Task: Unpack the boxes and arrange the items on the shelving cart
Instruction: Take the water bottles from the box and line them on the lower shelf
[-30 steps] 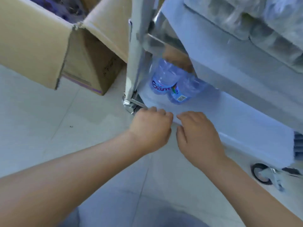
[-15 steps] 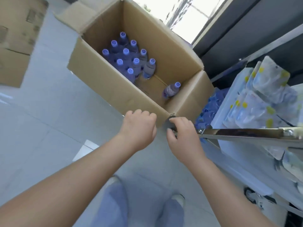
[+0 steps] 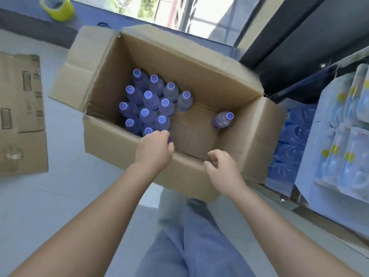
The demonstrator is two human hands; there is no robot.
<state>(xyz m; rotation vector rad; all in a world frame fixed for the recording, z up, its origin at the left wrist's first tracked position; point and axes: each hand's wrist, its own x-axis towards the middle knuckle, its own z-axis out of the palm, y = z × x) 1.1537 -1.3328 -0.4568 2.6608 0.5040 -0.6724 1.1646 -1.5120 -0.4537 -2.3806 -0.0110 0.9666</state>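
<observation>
A person stands over a large open brown cardboard box [image 3: 199, 156] on the pale tiled floor [image 3: 50, 206], with the job of unpacking judged to be partly done: the white metal shelving cart [image 3: 305, 172] at the right edge already carries a stack of clear plastic-wrapped packs with yellow dots [image 3: 347, 136] on its upper level and a mass of blue-tinted wrapped bottles [image 3: 289, 148] on the level beneath, while the box is far from empty. Inside it, a tight cluster of about a dozen clear plastic water bottles with lilac screw caps [image 3: 148, 104] stands upright in the left half, and a single matching bottle [image 3: 222, 119] stands apart near the right wall, leaving bare cardboard across the box bottom between them. A second brown cardboard carton [image 3: 20, 116] lies on the floor at the left, its contents not visible, so more unpacking may remain there. A roll of yellow tape [image 3: 58, 7] sits on the dark ledge at the top. The left hand [image 3: 154, 149] reaches over the near wall of the box, its fingers [image 3: 161, 134] curled down at the nearest bottle caps; whether they grip a bottle yet cannot be told. The right hand [image 3: 224, 168] hovers at the near rim, fingers [image 3: 211, 156] loosely curled and holding nothing.
</observation>
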